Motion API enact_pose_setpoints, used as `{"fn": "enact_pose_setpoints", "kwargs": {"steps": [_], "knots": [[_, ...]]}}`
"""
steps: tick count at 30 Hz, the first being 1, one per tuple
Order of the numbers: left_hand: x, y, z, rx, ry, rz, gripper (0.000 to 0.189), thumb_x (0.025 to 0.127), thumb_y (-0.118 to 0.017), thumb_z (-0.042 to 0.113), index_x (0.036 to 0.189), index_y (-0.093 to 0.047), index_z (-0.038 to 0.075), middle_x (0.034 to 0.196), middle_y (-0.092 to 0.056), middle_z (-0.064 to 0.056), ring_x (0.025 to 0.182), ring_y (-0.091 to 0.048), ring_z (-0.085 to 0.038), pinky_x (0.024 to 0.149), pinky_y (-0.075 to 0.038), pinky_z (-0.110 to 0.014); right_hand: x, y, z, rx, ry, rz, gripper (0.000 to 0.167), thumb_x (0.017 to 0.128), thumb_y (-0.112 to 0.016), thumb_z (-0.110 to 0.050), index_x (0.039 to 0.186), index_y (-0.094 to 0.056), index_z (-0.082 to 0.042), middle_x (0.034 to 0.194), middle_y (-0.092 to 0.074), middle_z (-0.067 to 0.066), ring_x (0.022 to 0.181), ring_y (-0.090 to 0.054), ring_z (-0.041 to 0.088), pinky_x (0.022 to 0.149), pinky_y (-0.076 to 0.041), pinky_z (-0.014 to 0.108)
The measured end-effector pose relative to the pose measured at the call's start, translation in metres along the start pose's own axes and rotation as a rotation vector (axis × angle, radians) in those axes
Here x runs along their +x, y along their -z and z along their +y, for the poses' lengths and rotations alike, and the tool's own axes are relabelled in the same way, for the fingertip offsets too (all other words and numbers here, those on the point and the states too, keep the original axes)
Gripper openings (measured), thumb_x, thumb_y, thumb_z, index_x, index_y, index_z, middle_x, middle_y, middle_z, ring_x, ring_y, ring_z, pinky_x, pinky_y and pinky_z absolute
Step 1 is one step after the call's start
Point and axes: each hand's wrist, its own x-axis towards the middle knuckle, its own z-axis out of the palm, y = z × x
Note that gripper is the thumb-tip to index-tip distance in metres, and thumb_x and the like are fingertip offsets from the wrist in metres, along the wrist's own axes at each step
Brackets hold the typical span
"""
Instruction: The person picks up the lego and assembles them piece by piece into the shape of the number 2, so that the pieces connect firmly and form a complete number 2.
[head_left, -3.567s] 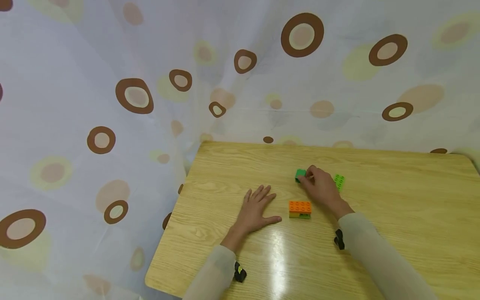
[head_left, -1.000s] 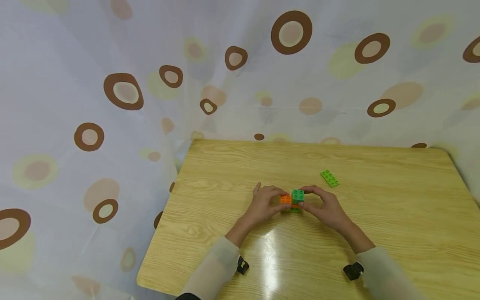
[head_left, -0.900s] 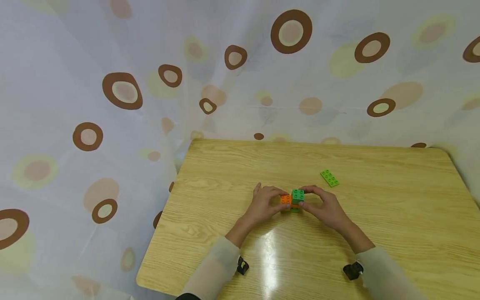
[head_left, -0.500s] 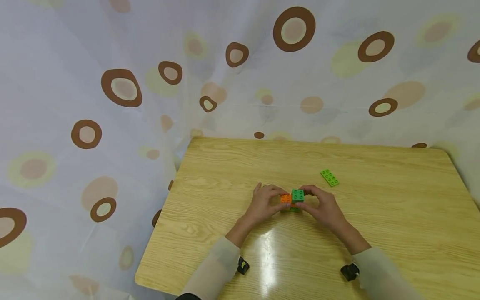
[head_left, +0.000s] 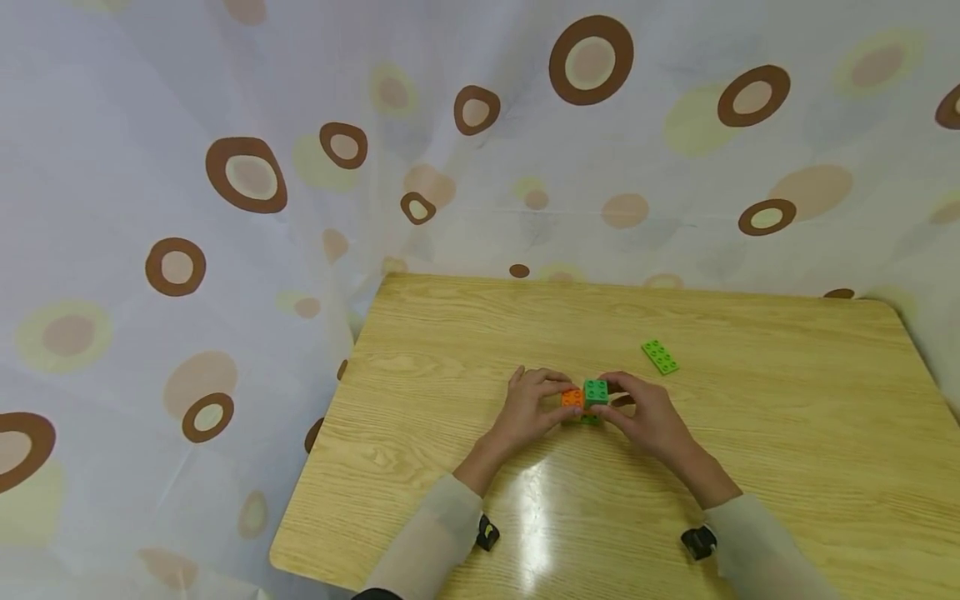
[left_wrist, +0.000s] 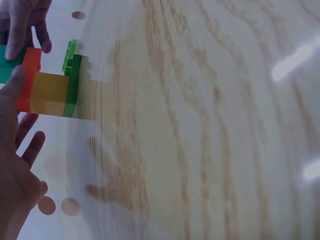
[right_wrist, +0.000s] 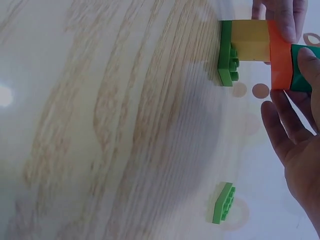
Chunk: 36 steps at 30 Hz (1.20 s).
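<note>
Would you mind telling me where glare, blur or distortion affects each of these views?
Head view: a white glare streak on the table near the sleeves, curtain bowed by the wide lens. Left wrist view: bright glare patches, brick stack soft-edged. Right wrist view: table grain smeared, loose green plate reasonably sharp.

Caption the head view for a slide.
Both hands, left and right, press a green brick onto an orange-topped stack on a wooden table.
</note>
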Motion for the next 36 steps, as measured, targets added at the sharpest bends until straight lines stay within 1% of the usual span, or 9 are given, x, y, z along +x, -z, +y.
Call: {"fn": "enact_pose_setpoints", "kwargs": {"steps": [6, 10, 15, 21, 26, 30, 36], "knots": [[-0.0003, -0.0026, -0.0001, 0.015, -0.017, 0.015, 0.04, 0.094, -0.08, 0.043, 0.126, -0.079, 0.018, 0.134, -0.069, 0.004, 0.13, -0.058, -0.018, 0.122, -0.026, -0.066, 0.001, 0.0022, -0.0015, -0.093, 0.03, -0.021, 0.042, 0.09, -0.086, -0.01, 0.127, -0.068, -0.004, 0.119, -0.074, 0.011, 0.105, -0.072, 0.029, 0.082, -0.063, 0.048], [-0.0009, 0.0015, -0.0018, 0.013, -0.018, 0.024, 0.04, 0.093, -0.081, 0.041, 0.126, -0.079, 0.016, 0.133, -0.07, 0.002, 0.13, -0.058, -0.02, 0.122, -0.026, -0.067, 0.0065, 0.0024, -0.0055, -0.134, 0.047, -0.047, 0.041, 0.09, -0.086, -0.014, 0.127, -0.069, -0.005, 0.121, -0.074, 0.013, 0.104, -0.073, 0.029, 0.081, -0.063, 0.047], [0.0003, 0.0005, -0.0009, -0.002, -0.035, 0.023, 0.04, 0.094, -0.081, 0.04, 0.126, -0.078, 0.015, 0.133, -0.069, 0.001, 0.131, -0.058, -0.022, 0.122, -0.025, -0.067, 0.0056, 0.0034, -0.0061, -0.17, 0.059, -0.026, 0.041, 0.089, -0.087, -0.014, 0.125, -0.07, -0.005, 0.118, -0.074, 0.013, 0.099, -0.073, 0.028, 0.078, -0.063, 0.047], [0.0023, -0.0046, -0.001, -0.025, -0.014, 0.009, 0.04, 0.094, -0.08, 0.041, 0.126, -0.078, 0.017, 0.133, -0.069, 0.003, 0.131, -0.058, -0.019, 0.124, -0.024, -0.065, 0.0029, 0.0052, -0.0042, -0.165, 0.045, -0.032, 0.04, 0.09, -0.086, -0.014, 0.126, -0.069, -0.004, 0.119, -0.074, 0.013, 0.1, -0.073, 0.03, 0.079, -0.063, 0.048], [0.0013, -0.0022, -0.0049, -0.06, -0.007, 0.013, 0.039, 0.094, -0.082, 0.039, 0.125, -0.078, 0.016, 0.133, -0.069, 0.002, 0.13, -0.058, -0.02, 0.124, -0.023, -0.065, 0.0058, 0.0019, -0.0051, -0.157, 0.051, -0.021, 0.042, 0.088, -0.088, -0.013, 0.125, -0.07, -0.005, 0.117, -0.075, 0.012, 0.1, -0.074, 0.029, 0.079, -0.063, 0.048], [0.0012, -0.0012, -0.0059, -0.07, -0.017, 0.024, 0.039, 0.093, -0.082, 0.038, 0.125, -0.078, 0.015, 0.133, -0.069, 0.002, 0.129, -0.057, -0.02, 0.124, -0.026, -0.064, 0.0073, 0.0008, -0.0041, -0.149, 0.053, -0.01, 0.043, 0.086, -0.089, -0.012, 0.124, -0.07, -0.004, 0.115, -0.076, 0.011, 0.098, -0.074, 0.027, 0.079, -0.063, 0.047], [0.0012, -0.0042, -0.0036, -0.063, -0.015, 0.007, 0.04, 0.095, -0.08, 0.04, 0.126, -0.078, 0.016, 0.134, -0.068, 0.003, 0.129, -0.057, -0.018, 0.123, -0.03, -0.059, 0.0011, -0.0022, 0.0031, -0.15, 0.038, 0.016, 0.046, 0.085, -0.09, -0.011, 0.125, -0.069, -0.003, 0.113, -0.076, 0.011, 0.096, -0.073, 0.029, 0.078, -0.063, 0.047]]}}
